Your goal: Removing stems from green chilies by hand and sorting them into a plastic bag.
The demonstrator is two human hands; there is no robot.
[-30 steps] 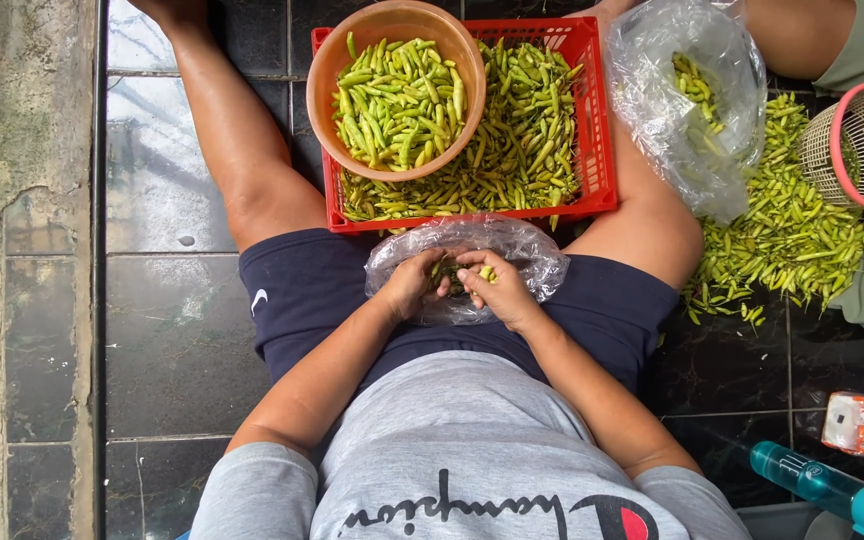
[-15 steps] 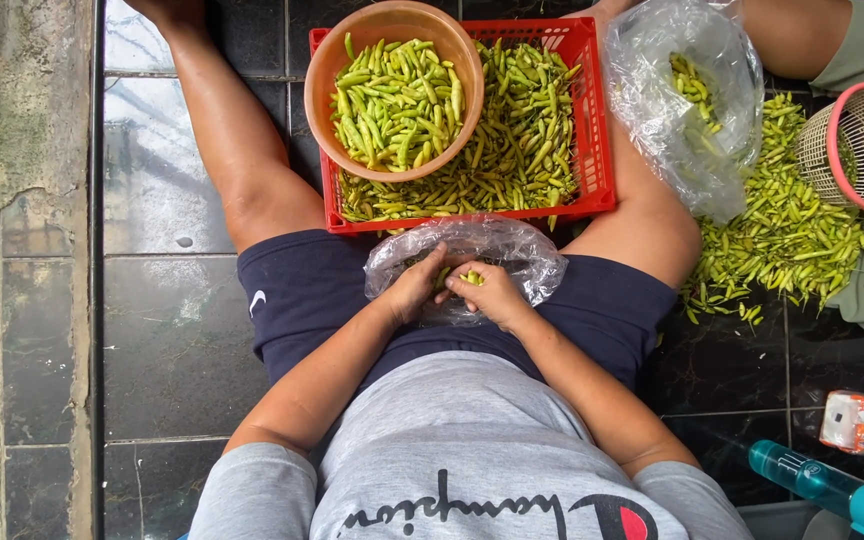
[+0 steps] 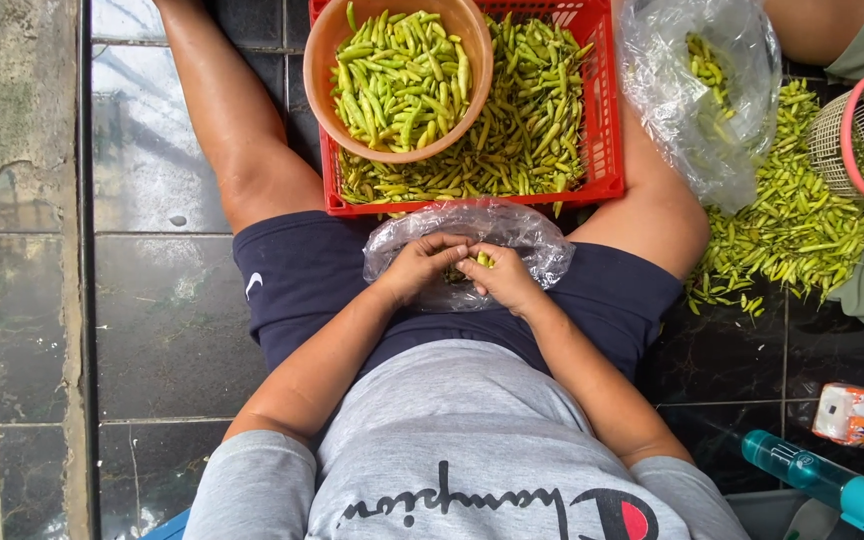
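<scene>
I sit on a tiled floor with a clear plastic bag point(image 3: 537, 245) in my lap. My left hand point(image 3: 420, 266) and my right hand point(image 3: 502, 278) meet over the bag, both pinching a small green chili point(image 3: 482, 260) between the fingertips. A red plastic crate point(image 3: 607, 150) full of green chilies stands between my knees. An orange bowl point(image 3: 327, 60) heaped with green chilies rests on the crate's left side.
A second clear bag point(image 3: 682, 100) with chilies leans on my right thigh. A loose chili pile point(image 3: 782, 230) covers the floor at right, beside another person's hand on a pink woven basket point(image 3: 852, 130). A teal bottle point(image 3: 822, 480) and an orange packet point(image 3: 862, 415) lie at lower right.
My hands stay over the lap bag; the fingers have shifted slightly while working the chili. Nothing else has moved.
</scene>
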